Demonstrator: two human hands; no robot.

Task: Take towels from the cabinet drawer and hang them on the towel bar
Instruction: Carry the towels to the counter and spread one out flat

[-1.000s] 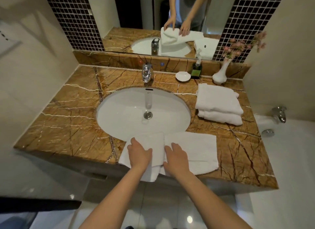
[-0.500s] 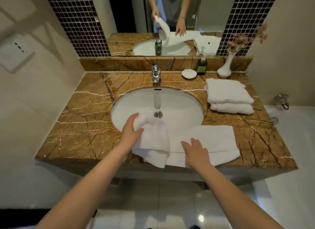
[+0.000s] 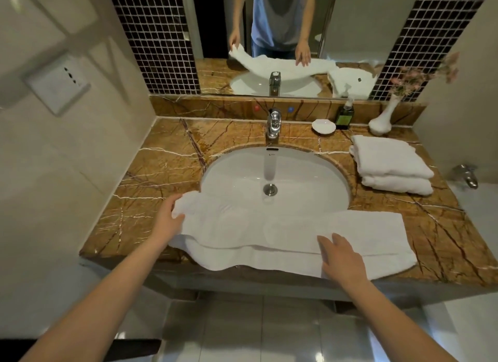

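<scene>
With your right hand [image 3: 341,259] pressing flat and open on the towel [image 3: 269,227], let your left hand [image 3: 168,221], pinching the left end, pull it smooth.

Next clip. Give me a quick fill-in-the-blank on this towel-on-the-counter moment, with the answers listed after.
1. The left hand grips the ____ end of the spread towel.
2. The right hand presses on that towel near the ____ edge of the counter.
3. The folded towels are stacked to the ____ of the sink.

Missing words: left; front; right
</scene>
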